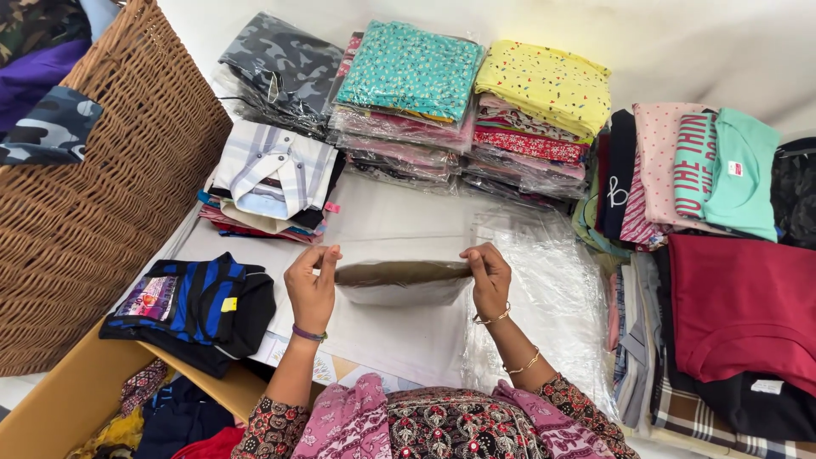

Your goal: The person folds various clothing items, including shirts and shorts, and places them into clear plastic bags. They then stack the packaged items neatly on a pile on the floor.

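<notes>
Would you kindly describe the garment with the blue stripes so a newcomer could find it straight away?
Start at the big wicker basket on the left. Just below it, beside the left hand, lies a folded black garment with blue stripes. Unlike the wrapped stacks farther back, it lies alone and carries a small yellow tag.

Basket (102, 221) left; garment stacks (476, 110) behind bag (399, 280).

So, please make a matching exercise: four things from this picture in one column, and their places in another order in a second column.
Things:
1. wicker basket
2. clear plastic bag
3. maroon garment
4. yellow patterned packet

Places:
A. top of a stack at the back
B. far left
C. right side of the table
D. held between left hand and right hand

Pairs: 1-B, 2-D, 3-C, 4-A
</notes>
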